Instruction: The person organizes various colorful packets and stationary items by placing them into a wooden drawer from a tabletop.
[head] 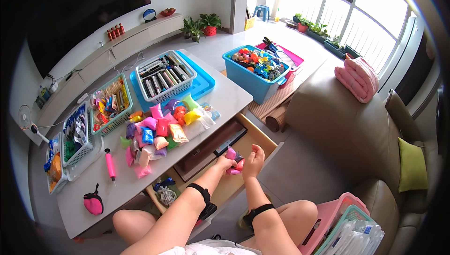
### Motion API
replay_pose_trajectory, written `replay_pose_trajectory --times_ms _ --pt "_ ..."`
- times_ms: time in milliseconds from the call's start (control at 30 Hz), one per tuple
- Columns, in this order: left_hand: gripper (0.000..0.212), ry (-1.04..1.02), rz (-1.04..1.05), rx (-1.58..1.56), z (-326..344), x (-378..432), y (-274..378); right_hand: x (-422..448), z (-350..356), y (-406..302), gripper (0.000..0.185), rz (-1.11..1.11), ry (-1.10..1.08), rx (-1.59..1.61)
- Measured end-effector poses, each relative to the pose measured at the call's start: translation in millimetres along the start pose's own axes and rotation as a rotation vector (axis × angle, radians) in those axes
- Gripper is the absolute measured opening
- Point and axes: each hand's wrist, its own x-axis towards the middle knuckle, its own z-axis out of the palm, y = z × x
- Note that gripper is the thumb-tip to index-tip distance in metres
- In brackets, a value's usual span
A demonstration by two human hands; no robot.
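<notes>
My left hand (226, 164) reaches over the open wooden drawer (260, 133) and grips a pink clay packet (231, 153). More pink and dark packets lie against its fingers, between the two hands. Close to their right side, my right hand (254, 161) is raised with its fingers bent; whether it holds anything is not visible. On the tabletop beyond the drawer is a pile of small soft packets in many colours, among them a red packet (162, 127) and a yellow packet (192, 117). A dark flat case (200, 149) lies inside the drawer.
A white basket of markers (166, 97) stands on a blue lid (207, 85). Further baskets line the table's left side, near a pink hand pump (110, 165) and a pink pouch (93, 204). A blue toy bin (242, 82) stands beyond the table; a pink bin (316, 219) is at right.
</notes>
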Motion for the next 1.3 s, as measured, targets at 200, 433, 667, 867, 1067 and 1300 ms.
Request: replay_pose_trajectory --times_ms 200,433,667,867,1067,1300 --pt "0.084 -0.087 0.168 -0.016 37 31 5 2 7 14 0.019 0.132 0.080 0.409" --pt "0.096 -0.185 0.081 0.001 34 16 13 8 0 14 0.019 0.151 0.053 0.472" --pt "0.074 -0.200 0.097 0.151 15 5 16 2 7 10 0.019 0.160 -0.018 0.473" --pt "0.024 0.276 1.019 0.688 -19 -45 91 7 1 16 0.016 0.144 -0.004 0.400" --pt "0.064 0.853 0.828 1.183 -100 -64 177 4 1 12 0.013 0.147 -0.057 0.440" --pt "0.106 0.568 0.371 1.431 -117 -51 214 -1 -4 -9 0.011 0.184 -0.106 0.439"
